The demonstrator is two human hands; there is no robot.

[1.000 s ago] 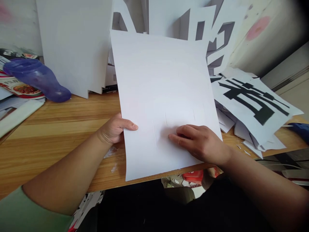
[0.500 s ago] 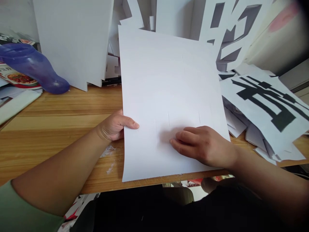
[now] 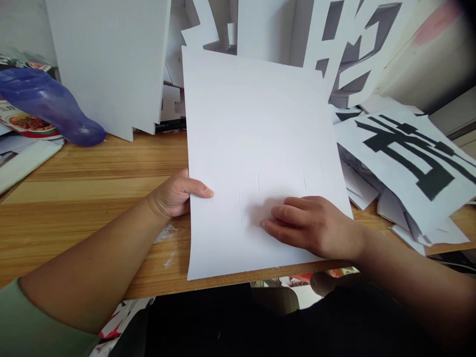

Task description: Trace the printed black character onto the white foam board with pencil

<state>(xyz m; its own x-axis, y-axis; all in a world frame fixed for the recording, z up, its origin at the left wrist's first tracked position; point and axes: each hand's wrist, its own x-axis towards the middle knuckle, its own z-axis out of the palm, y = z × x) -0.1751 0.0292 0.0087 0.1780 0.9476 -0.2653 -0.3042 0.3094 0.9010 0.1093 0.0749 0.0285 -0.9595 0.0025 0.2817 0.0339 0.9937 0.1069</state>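
A large white sheet of paper or thin card (image 3: 253, 134), with several short slits or creases in its lower half, tilts up from the front of the wooden table (image 3: 92, 183). My left hand (image 3: 184, 192) grips its left edge, thumb on top and the other fingers hidden beneath. Over the lower right of the sheet is my right hand (image 3: 312, 225), its fingers bent and drawn together above a shadow. Whatever may be between those fingertips cannot be made out.
White boards (image 3: 107, 64) and cut-out card shapes (image 3: 345, 54) stand along the back. To the right lies a sheet with black lettering (image 3: 416, 158) over loose scraps. A purple plastic object (image 3: 55, 104) lies at the left. White bits (image 3: 167, 233) dot the table near my left forearm.
The sheet's upper edge has tipped slightly lower. Both hands keep almost the same places, and the whole view has shifted a little to the left.
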